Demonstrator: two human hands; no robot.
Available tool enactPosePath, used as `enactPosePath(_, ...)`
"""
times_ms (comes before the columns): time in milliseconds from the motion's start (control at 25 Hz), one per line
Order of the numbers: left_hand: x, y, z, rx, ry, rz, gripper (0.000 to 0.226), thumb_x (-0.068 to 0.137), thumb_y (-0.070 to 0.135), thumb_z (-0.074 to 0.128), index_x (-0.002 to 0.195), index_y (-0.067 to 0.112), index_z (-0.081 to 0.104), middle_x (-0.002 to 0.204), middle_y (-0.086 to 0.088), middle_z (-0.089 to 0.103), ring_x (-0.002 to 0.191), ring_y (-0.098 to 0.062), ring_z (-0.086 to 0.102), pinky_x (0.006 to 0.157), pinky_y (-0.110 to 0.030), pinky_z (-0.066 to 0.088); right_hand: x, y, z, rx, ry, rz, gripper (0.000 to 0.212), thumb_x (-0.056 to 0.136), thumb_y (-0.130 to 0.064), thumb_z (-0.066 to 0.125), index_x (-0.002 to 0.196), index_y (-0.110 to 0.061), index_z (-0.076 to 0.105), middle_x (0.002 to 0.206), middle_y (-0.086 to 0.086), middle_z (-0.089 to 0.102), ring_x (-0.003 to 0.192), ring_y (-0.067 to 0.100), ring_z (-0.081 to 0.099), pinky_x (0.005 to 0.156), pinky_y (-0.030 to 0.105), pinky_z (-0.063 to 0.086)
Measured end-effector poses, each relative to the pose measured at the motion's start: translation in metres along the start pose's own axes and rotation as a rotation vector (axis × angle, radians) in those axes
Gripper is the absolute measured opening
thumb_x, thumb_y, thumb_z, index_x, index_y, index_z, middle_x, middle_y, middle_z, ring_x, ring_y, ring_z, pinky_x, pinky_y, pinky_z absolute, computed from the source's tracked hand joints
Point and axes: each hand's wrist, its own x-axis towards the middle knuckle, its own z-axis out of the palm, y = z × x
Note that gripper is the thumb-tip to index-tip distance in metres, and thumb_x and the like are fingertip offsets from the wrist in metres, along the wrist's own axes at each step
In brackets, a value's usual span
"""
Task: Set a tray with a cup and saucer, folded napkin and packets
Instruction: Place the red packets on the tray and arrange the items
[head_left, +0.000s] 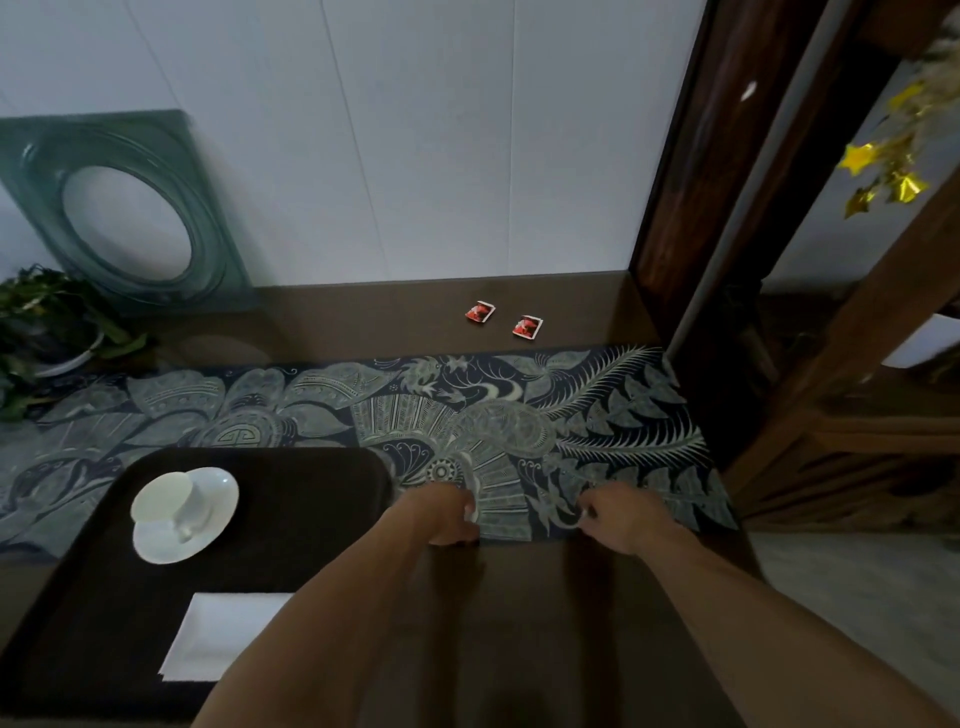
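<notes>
Left hand (451, 514) & right hand (618, 519) both pinch the near edge of the patterned cloth (519, 415). Pull it flat, slow & even. Cup (163, 499), saucer (205, 525), napkin (218, 634) sit on tray (322, 499). Packets (503, 319) wait by the wall, not on it yet.

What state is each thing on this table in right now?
Cup: tipped on its side on the saucer.
Napkin: folded, on the tray.
Two packets: flat on the table, off the tray.
Left hand, right hand: pinching the patterned cloth's near edge.
</notes>
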Motion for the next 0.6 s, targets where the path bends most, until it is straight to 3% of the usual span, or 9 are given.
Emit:
enactPosePath(80, 0.006, 0.004, -0.005, -0.014, -0.002, -0.022, 0.040, 0.090, 0.046, 0.055, 0.122, 0.023, 0.058, 0.119, -0.005, 0.064, 0.104, -0.023, 0.062, 0.093, -0.041, 0.050, 0.009, 0.008, -0.003, 0.019, 0.010, -0.021, 0.030, 0.094, -0.040, 0.047, 0.116, -0.027, 0.064, 0.114, 0.001, 0.066, 0.103, 0.022, 0.060, 0.082, 0.034, 0.047)
enactPosePath(160, 0.014, 0.005, -0.010, -0.010, -0.017, -0.037, 0.040, 0.090, 0.047, 0.054, 0.123, 0.024, 0.058, 0.122, -0.004, 0.063, 0.108, -0.023, 0.060, 0.097, -0.043, 0.047, 0.019, 0.014, -0.007, 0.042, 0.012, -0.039, 0.029, 0.095, -0.038, 0.046, 0.110, -0.025, 0.066, 0.109, 0.002, 0.066, 0.097, 0.022, 0.061, 0.075, 0.031, 0.045)
enactPosePath(240, 0.023, 0.002, -0.016, 0.005, -0.026, -0.040, 0.044, 0.090, 0.048, 0.054, 0.127, 0.026, 0.056, 0.128, -0.002, 0.059, 0.117, -0.023, 0.056, 0.100, -0.044, 0.044, 0.031, 0.018, -0.010, 0.060, -0.001, -0.049, 0.030, 0.094, -0.038, 0.047, 0.110, -0.023, 0.067, 0.110, 0.002, 0.065, 0.099, 0.021, 0.060, 0.078, 0.031, 0.046)
enactPosePath(400, 0.044, -0.010, -0.027, -0.023, -0.045, -0.033, 0.040, 0.091, 0.049, 0.053, 0.125, 0.028, 0.058, 0.129, 0.000, 0.059, 0.116, -0.021, 0.057, 0.101, -0.047, 0.044, 0.058, 0.019, -0.017, 0.084, -0.062, -0.038, 0.035, 0.094, -0.040, 0.046, 0.115, -0.021, 0.064, 0.116, 0.001, 0.062, 0.105, 0.020, 0.057, 0.090, 0.037, 0.047)
enactPosePath(600, 0.087, -0.037, -0.055, -0.027, -0.072, -0.035, 0.043, 0.091, 0.046, 0.054, 0.129, 0.025, 0.054, 0.134, -0.003, 0.056, 0.121, -0.026, 0.053, 0.103, -0.049, 0.042, 0.111, 0.016, -0.034, 0.084, -0.112, -0.043, 0.034, 0.094, -0.040, 0.047, 0.115, -0.020, 0.064, 0.115, 0.002, 0.064, 0.103, 0.019, 0.059, 0.086, 0.034, 0.047)
